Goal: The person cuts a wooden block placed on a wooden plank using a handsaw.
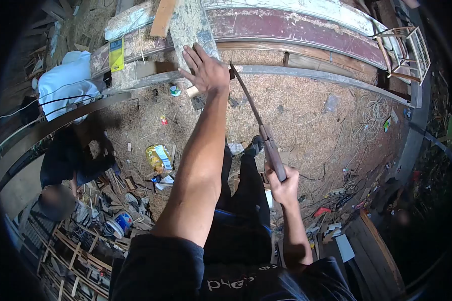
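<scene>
"Looking at the saw (264, 133) — how far along is the work?"

"Unfinished, I'd judge. The saw is in hand and the board (190, 27) lies on the far side, across the planks (286, 27). No finished cut shows, so the cutting seems to be what is left."

"Has the blade bitten in?"

"Can't tell. Its tip sits just right of the left hand (211, 75), and any contact with wood is too small to make out."

"And the fingers?"

"On the left they are spread wide, palm down over the near part of the board — grasping nothing, seemingly pressing it. The right hand (285, 186) is clenched around the saw's handle, nearer the body."

"Does the right one touch the board?"

"No, it is well apart; the blade slants from it toward the far left."
</scene>
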`<state>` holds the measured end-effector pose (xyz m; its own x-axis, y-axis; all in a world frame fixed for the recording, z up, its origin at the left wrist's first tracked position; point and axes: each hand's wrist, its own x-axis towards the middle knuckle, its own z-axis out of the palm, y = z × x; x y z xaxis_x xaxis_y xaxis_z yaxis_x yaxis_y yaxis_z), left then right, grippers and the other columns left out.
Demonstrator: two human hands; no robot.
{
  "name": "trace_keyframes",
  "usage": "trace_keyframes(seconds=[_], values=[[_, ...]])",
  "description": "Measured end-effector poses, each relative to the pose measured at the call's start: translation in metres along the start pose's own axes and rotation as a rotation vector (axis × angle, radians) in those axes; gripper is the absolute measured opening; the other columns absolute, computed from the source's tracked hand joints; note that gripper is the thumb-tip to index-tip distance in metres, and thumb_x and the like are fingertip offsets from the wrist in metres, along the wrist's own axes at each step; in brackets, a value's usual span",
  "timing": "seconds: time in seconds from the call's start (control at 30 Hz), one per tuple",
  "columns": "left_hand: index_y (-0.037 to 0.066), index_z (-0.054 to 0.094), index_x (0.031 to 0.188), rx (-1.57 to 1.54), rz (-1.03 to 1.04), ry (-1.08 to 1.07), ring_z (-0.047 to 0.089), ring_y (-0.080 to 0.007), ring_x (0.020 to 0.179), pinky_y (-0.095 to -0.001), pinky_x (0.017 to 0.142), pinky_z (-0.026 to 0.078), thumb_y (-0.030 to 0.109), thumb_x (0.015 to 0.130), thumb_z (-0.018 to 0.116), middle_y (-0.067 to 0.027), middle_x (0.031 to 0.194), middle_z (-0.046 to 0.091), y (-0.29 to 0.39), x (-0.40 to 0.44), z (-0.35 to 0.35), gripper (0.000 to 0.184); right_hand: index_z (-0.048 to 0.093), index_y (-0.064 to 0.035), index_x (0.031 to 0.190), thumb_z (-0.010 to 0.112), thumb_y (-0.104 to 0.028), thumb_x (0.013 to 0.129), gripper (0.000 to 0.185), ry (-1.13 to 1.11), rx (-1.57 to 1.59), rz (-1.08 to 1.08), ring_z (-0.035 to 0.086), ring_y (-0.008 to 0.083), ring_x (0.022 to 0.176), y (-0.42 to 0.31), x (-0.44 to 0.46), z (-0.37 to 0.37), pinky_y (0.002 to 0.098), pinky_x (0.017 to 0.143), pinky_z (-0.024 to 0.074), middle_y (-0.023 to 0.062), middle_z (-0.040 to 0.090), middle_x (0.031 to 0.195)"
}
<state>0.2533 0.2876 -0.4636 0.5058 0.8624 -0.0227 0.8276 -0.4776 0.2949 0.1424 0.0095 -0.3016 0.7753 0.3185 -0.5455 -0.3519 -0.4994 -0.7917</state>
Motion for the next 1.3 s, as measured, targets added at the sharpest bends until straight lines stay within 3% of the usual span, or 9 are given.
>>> trace_keyframes(seconds=[0.17,0.33,0.5,0.73,0.87,0.93,1.07,1.23,1.3], values=[[-0.001,0.025,0.151,0.042,0.083,0.011,0.013,-0.0329,0.151,-0.0624,0.118,0.007,0.021,0.095,0.043,-0.0213,0.161,0.019,-0.003,0.005,0.002,0.062,0.07,0.0026,0.081,0.066,-0.012,0.086,0.015,0.038,0.082,0.086,0.05,0.0049,0.057,-0.014,-0.013,0.018,0.0263,0.052,0.0421,-0.0015,0.055,0.059],[0.0,0.024,0.152,0.046,0.056,-0.025,0.01,-0.0316,0.152,-0.061,0.119,0.006,0.021,0.095,0.042,-0.0207,0.162,0.017,-0.002,0.005,0.001,0.063,0.069,0.0027,0.077,0.068,-0.014,0.086,0.019,0.034,0.079,0.26,0.048,0.0046,0.056,-0.052,0.0,-0.003,0.0268,0.05,0.0395,-0.0026,0.052,0.057],[0.001,0.026,0.151,0.048,0.055,0.018,0.012,-0.0301,0.152,-0.0601,0.119,0.005,0.02,0.095,0.043,-0.0195,0.161,0.019,-0.001,0.006,0.004,0.062,0.066,0.003,0.073,0.066,-0.012,0.084,0.018,0.004,-0.029,0.149,0.054,0.0071,0.056,-0.048,-0.008,0.0,0.029,0.051,0.0431,0.0012,0.054,0.056],[0.002,0.028,0.15,0.038,0.031,0.005,0.015,-0.0302,0.151,-0.0615,0.119,0.008,0.019,0.093,0.045,-0.0185,0.16,0.025,0.0,0.007,0.001,0.061,0.064,0.004,0.076,0.062,-0.017,0.086,0.023,0.003,-0.047,0.117,0.048,0.0085,0.053,-0.048,0.081,0.044,0.0314,0.048,0.0396,0.003,0.052,0.055],[0.004,0.028,0.151,0.025,0.04,0.045,0.015,-0.0296,0.151,-0.0616,0.118,0.008,0.018,0.093,0.045,-0.0181,0.16,0.024,0.0,0.006,0.002,0.062,0.067,0.0037,0.076,0.062,-0.012,0.084,0.018,0.018,0.04,0.083,0.057,0.0106,0.056,-0.039,0.008,0.018,0.0318,0.052,0.0464,0.005,0.056,0.055],[0.003,0.03,0.15,0.018,0.035,0.052,0.016,-0.0292,0.151,-0.0612,0.119,0.006,0.018,0.091,0.049,-0.0182,0.16,0.025,-0.001,0.005,0.006,0.064,0.066,0.0029,0.075,0.063,-0.015,0.085,0.02,0.03,-0.005,0.12,0.055,0.0105,0.054,-0.043,0.011,0.021,0.0313,0.051,0.0448,0.0038,0.055,0.055],[0.001,0.031,0.149,0.012,0.04,0.07,0.016,-0.029,0.151,-0.061,0.119,0.005,0.018,0.089,0.05,-0.018,0.16,0.025,-0.001,0.007,0.003,0.065,0.058,0.0023,0.067,0.061,-0.016,0.087,0.027,0.036,0.001,0.11,0.047,0.0103,0.049,-0.047,0.105,0.063,0.0342,0.046,0.0386,0.0042,0.051,0.052],[0.003,0.027,0.151,0.048,0.024,0.022,0.014,-0.0284,0.152,-0.0607,0.119,0.007,0.018,0.094,0.044,-0.0156,0.162,0.021,0.002,0.007,0.002,0.061,0.071,0.0062,0.085,0.065,-0.014,0.086,0.021,0.008,-0.038,0.077,0.062,0.0114,0.057,-0.05,0.024,0.026,0.0325,0.053,0.0482,0.009,0.06,0.056],[0.003,0.027,0.151,0.036,0.016,0.011,0.013,-0.0284,0.152,-0.0607,0.119,0.007,0.018,0.094,0.044,-0.0157,0.162,0.021,0.005,0.01,-0.001,0.062,0.065,0.0043,0.074,0.066,-0.014,0.085,0.021,0.063,0.066,0.186,0.056,0.009,0.054,-0.042,0.029,0.031,0.0323,0.051,0.0445,0.0056,0.056,0.054]])
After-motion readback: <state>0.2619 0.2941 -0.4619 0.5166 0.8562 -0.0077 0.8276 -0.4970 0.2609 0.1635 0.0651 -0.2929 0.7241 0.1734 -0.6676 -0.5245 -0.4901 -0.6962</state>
